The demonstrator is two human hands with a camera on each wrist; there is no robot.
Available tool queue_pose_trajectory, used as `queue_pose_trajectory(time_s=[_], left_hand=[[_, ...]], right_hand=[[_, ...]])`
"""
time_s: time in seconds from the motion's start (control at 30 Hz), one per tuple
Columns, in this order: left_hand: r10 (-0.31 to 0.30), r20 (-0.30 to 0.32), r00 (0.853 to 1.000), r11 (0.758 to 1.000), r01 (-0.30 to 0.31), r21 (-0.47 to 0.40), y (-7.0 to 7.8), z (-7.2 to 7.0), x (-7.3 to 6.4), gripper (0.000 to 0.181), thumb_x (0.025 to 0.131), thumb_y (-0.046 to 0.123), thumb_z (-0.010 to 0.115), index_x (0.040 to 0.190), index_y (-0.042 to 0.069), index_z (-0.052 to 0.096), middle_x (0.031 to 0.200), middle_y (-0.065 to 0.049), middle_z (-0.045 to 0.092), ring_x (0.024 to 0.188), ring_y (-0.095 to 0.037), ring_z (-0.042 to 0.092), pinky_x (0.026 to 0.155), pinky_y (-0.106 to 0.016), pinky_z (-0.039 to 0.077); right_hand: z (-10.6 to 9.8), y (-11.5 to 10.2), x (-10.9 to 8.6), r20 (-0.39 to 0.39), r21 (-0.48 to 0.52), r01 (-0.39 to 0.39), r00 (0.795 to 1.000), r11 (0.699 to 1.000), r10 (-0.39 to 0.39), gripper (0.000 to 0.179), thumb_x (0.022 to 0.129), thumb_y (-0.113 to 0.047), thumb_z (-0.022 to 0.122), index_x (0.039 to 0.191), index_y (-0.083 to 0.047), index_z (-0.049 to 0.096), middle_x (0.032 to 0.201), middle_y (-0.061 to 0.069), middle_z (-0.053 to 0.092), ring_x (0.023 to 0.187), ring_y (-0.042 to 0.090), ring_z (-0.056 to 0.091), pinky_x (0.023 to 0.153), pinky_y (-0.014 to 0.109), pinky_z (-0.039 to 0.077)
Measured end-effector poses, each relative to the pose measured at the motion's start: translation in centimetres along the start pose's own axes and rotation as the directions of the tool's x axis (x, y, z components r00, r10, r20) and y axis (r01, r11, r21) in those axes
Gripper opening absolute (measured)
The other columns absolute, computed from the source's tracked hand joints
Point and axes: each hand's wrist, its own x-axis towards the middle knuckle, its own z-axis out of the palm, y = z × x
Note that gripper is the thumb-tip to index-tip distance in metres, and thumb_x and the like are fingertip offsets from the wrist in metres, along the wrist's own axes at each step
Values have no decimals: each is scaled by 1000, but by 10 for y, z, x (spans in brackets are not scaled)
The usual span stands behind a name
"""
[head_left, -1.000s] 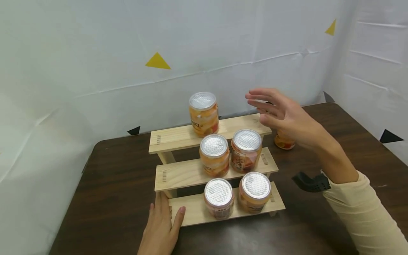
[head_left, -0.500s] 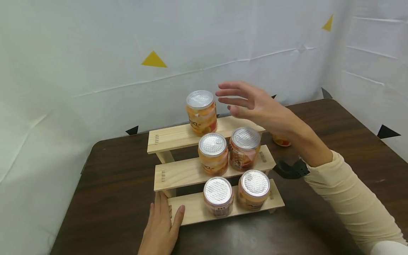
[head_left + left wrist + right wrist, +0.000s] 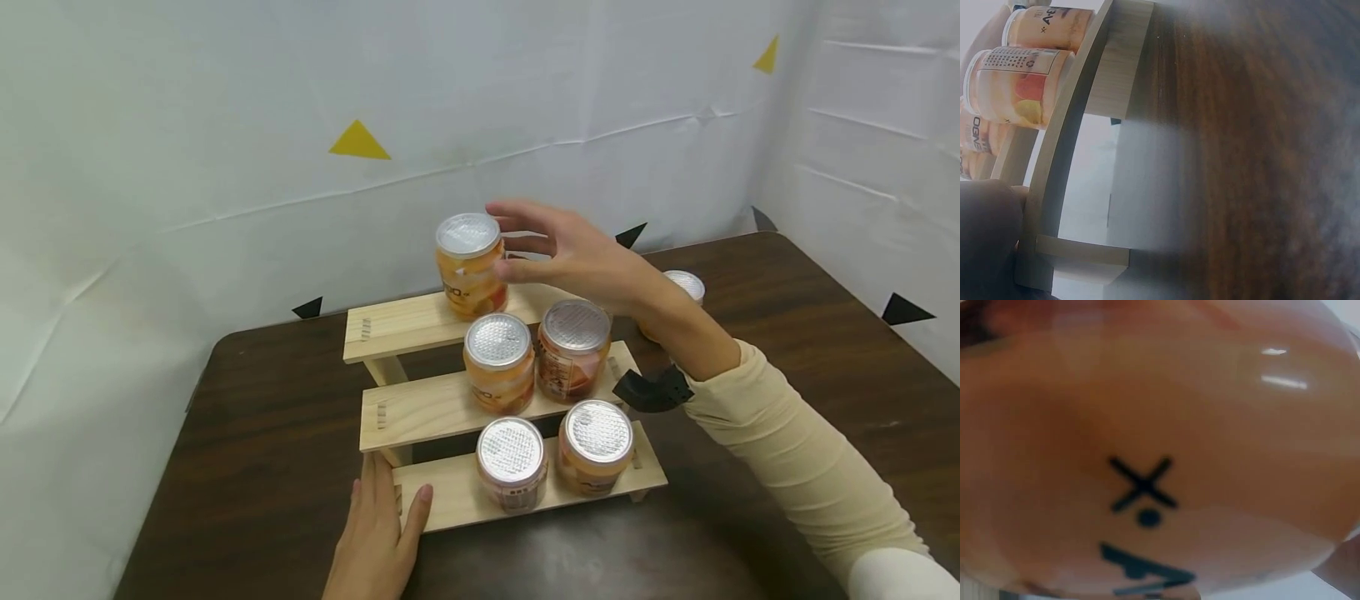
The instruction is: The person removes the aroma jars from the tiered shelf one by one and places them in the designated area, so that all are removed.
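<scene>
A three-step wooden rack [image 3: 420, 417] bears several fruit jars with silver lids. At its left end, my left hand [image 3: 378, 529] rests with fingers straight along the side and the thumb against the lowest board. On the top step stands a single jar [image 3: 471, 271]. My right hand [image 3: 577, 250] is at its right side, thumb near the front and fingers reaching behind; a firm grip is not visible. Two jars, the left one [image 3: 499, 367] and the right one [image 3: 573, 354], occupy the middle step. An orange jar surface [image 3: 1147, 425] fills the right wrist view.
On the lowest step are a left jar [image 3: 512, 467] and a right jar [image 3: 595, 450]. Another jar [image 3: 684, 285] stands on the dark table [image 3: 247, 442] behind my right forearm. White sheeting [image 3: 262, 133] surrounds the back and sides.
My right hand has moved left from beyond the rack's right end to the jar on the top step. My left hand and the jars on the rack have stayed put.
</scene>
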Motion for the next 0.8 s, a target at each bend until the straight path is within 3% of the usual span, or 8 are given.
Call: queue_pose_trajectory(time_s=[0.2,0.37,0.8], left_hand=[[-7,8,1000,1000,7,19,2,-1,1,90,118,47,47,171,-10,3,178,-38,7,165,-54,19,130,-71,22],[-17,22,1000,1000,17,3,3,-1,3,91,118,49,47,172,-8,2,179,-35,5,166,-53,17,130,-70,22],[-60,33,998,998,60,7,1,-1,1,94,117,52,46,172,-9,0,179,-36,3,164,-55,19,131,-68,23]], right_hand=[[7,-5,10,11,-89,-16,1000,996,17,75,103,-25,79,168,-12,43,166,6,53,154,30,52,126,52,42],[15,-7,19,21,-148,-12,1000,989,15,71,99,-21,85,160,-9,51,153,10,63,149,30,55,126,51,41],[17,-5,18,-22,-150,-35,999,988,32,69,97,-19,86,156,-6,52,152,13,63,149,34,54,126,54,42]])
